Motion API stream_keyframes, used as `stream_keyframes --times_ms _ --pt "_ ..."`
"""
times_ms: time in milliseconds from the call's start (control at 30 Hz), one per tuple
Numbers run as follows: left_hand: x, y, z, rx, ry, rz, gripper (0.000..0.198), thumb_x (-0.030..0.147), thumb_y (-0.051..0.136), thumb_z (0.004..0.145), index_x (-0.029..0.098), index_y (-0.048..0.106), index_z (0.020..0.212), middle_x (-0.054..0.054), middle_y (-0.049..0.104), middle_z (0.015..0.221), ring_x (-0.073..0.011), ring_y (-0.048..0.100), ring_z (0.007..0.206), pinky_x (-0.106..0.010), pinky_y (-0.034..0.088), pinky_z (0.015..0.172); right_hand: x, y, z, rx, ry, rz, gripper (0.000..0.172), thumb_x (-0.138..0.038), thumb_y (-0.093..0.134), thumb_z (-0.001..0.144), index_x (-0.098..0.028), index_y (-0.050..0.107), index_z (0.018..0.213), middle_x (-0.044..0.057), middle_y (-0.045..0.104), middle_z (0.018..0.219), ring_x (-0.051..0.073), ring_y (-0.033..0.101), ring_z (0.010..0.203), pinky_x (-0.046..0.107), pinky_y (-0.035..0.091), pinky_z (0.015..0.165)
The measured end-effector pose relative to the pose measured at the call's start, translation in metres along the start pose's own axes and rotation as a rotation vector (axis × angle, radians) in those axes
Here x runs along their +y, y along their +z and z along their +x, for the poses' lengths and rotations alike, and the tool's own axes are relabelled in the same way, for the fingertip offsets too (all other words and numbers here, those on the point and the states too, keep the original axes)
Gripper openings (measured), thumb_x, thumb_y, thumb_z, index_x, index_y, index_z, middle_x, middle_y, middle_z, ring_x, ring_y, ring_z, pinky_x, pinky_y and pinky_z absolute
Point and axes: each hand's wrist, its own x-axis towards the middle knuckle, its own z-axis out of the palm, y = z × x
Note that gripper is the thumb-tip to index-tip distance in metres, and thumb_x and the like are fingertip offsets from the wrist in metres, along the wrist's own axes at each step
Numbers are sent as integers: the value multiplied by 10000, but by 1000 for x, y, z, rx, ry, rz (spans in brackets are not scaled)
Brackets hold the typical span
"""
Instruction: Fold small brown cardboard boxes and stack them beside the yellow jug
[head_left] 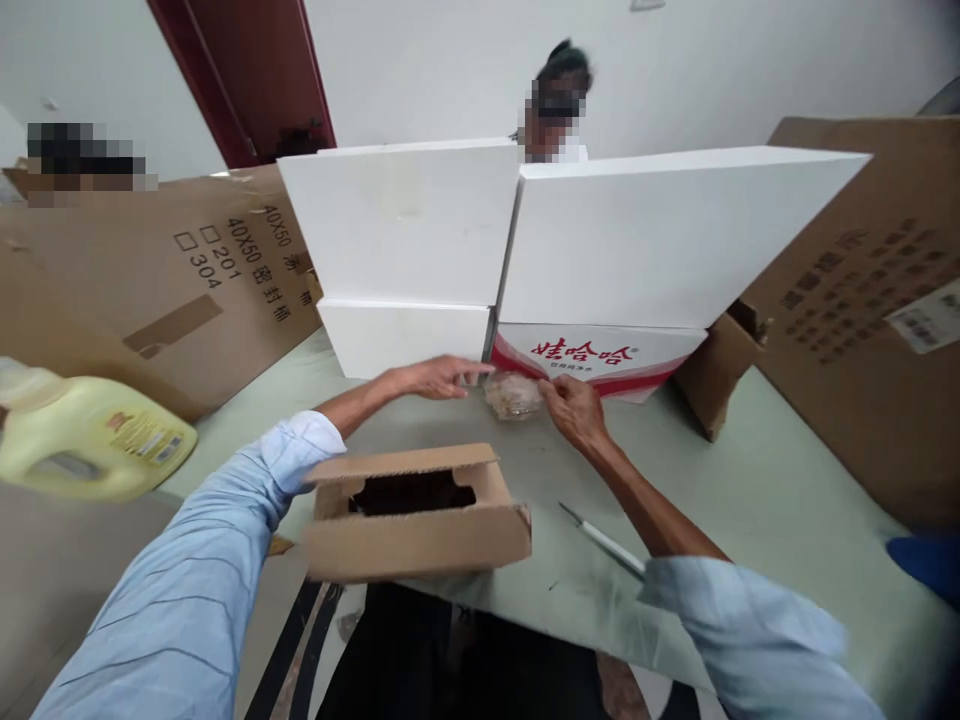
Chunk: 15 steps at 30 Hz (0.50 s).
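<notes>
A small, crumpled bundle in clear plastic lies on the table between my two hands; its contents are too blurred to name. My left hand is at its left, fingers stretched out and apart, the index fingertip close to the plastic. At the other side, my right hand has its fingers closed on the bundle's right edge. Nearer to me stands a small brown cardboard box, its top partly open and its inside dark. A thin white pen-like tool with a dark tip rests near my right forearm.
White boxes are stacked across the back, beside a red-and-white printed carton. Large cardboard boxes flank the table. A yellow jug stands left. Behind the boxes a person is partly visible.
</notes>
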Motion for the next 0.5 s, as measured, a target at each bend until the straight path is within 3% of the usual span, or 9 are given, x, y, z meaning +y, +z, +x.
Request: stream_keyframes --times_ms 100,200,267,367,500 --pt "21 -49 -62 193 -51 -145 444 252 584 996 157 648 1425 -121 732 1269 -198 697 1047 -329 566 903 -31 -36 -54 -115 -196 115 407 -580 610 966 -234 635 753 -1 556 631 183 514 603 305 393 570" --pt "69 -73 -136 380 -118 -167 264 285 589 1012 183 735 1207 -93 731 1277 -208 697 1105 -351 576 946 -65 -68 -107 -222 -475 209 333 -571 637 1008 -261 731 931 45 695 848 224 628 739 346 504 669" --pt "107 -68 -180 418 -113 -149 195 291 603 1020 204 750 1113 -81 703 1353 -218 681 1187 -367 566 1016 -83 -81 -131 -287 -631 232 289 -561 705 990 -296 762 1090 81 744 1031 262 685 878 380 559 758" --pt "152 -38 -226 298 -150 -98 245 290 538 1067 236 775 1092 -69 564 1577 -252 587 1391 -387 500 1149 -100 -84 -147 -354 -782 201 327 -521 779 957 -305 750 1200 107 760 1125 293 701 1000 417 585 832" --pt "171 -1 -247 182 -328 65 387 279 431 1094 309 729 1338 -59 442 1694 -306 495 1499 -466 444 1212 -114 -77 -146 -494 -900 95 192 -437 749 992 -277 747 1097 95 786 1169 293 721 1049 477 563 981"
